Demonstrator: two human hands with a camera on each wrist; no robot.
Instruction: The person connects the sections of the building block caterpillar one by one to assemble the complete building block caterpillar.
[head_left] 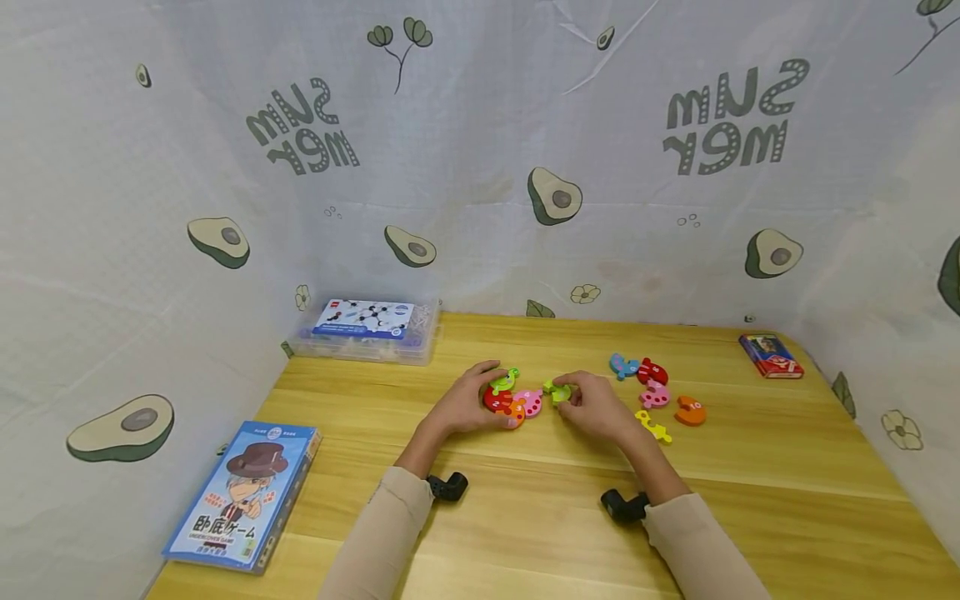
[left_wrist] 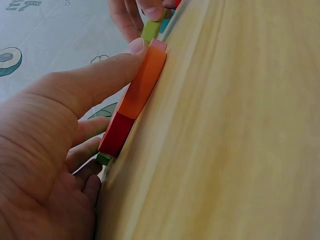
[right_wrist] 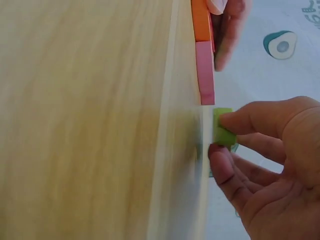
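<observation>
The left hand (head_left: 467, 403) curves round a joined group of flat puzzle pieces: a green one (head_left: 506, 381), a red one (head_left: 495, 400), an orange one (head_left: 516, 414) and a pink one (head_left: 532, 402). In the left wrist view its thumb lies on the orange piece (left_wrist: 147, 82), with fingertips by the red piece (left_wrist: 117, 134) and green edge. The right hand (head_left: 597, 406) pinches a yellow-green piece (head_left: 558, 392) just right of the pink one. The right wrist view shows this green piece (right_wrist: 223, 127) between thumb and fingers, close to the pink piece (right_wrist: 205, 72).
Right of the hands lie loose pieces: blue (head_left: 622, 366), red (head_left: 652, 372), pink (head_left: 655, 394), yellow (head_left: 654, 427) and orange (head_left: 690, 411). A small red box (head_left: 771, 356) is at the back right, a clear plastic case (head_left: 367, 331) back left, a blue game box (head_left: 243, 496) front left.
</observation>
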